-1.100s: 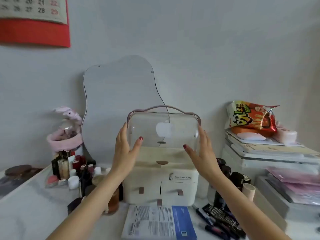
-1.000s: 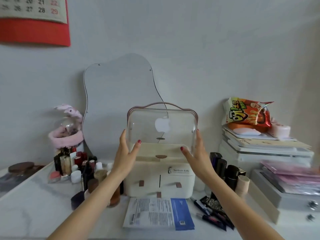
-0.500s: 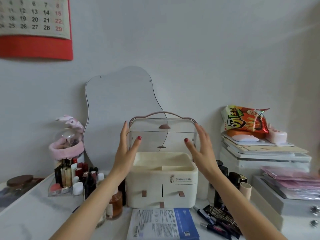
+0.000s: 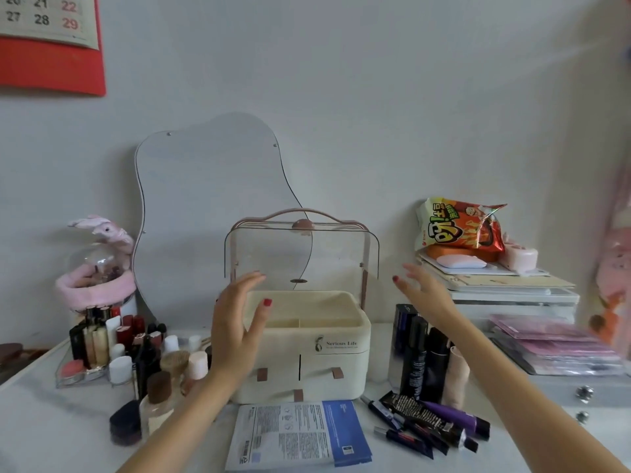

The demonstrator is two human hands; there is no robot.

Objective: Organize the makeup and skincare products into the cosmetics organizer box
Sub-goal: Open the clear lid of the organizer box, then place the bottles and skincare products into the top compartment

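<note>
Both hands are raised in front of the cosmetics organizer box, fingers spread and relaxed, holding nothing. The left hand hovers before the box's left front corner, palm turned inward, thumb with a red nail pointing toward the open top; whether it brushes the box cannot be told. The right hand floats clear of the box's right side, slightly blurred, touching nothing.

The box is cream-coloured and stands at the middle of the tabletop, near the wall. Its clear lid is swung up and stands upright at the back under a pink handle. The top tray lies open and shows dividers; below are drawer fronts with small brown tabs.

Left of the box crowd bottles and lipsticks, partly in a clear tray. A sheet mask packet lies flat just in front of the box. To the right stand dark tubes, with more tubes lying near them.

A wavy mirror leans on the grey wall behind. A snack bag tops a stack at right, and a red-edged calendar hangs upper left.
</note>
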